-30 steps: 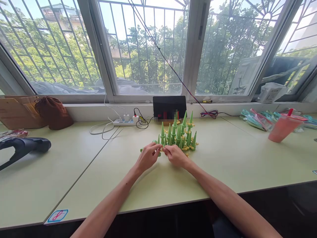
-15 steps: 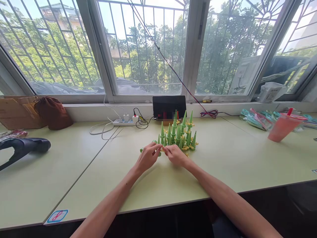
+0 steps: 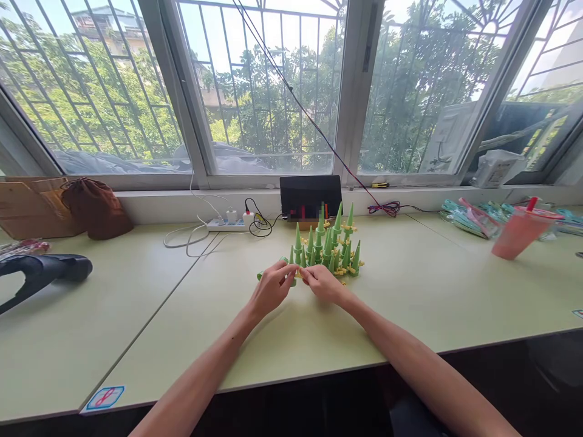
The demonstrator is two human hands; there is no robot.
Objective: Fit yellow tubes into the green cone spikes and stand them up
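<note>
Several green plant watering spikes with small yellow valves stand point-up in a cluster on the pale green table. At the cluster's near left edge, my left hand is closed in a pinch on one watering spike, whose green base shows a little below the fingers. My right hand pinches the small yellow valve between the two hands, its other fingers curled in. The fingers hide most of the held piece. A green piece lies just left of my left hand.
Behind the spikes a black tablet leans by the windowsill. A white power strip with cables lies left of it. A pink cup and plastic packets are at right. A brown pouch and a black curved object are at left.
</note>
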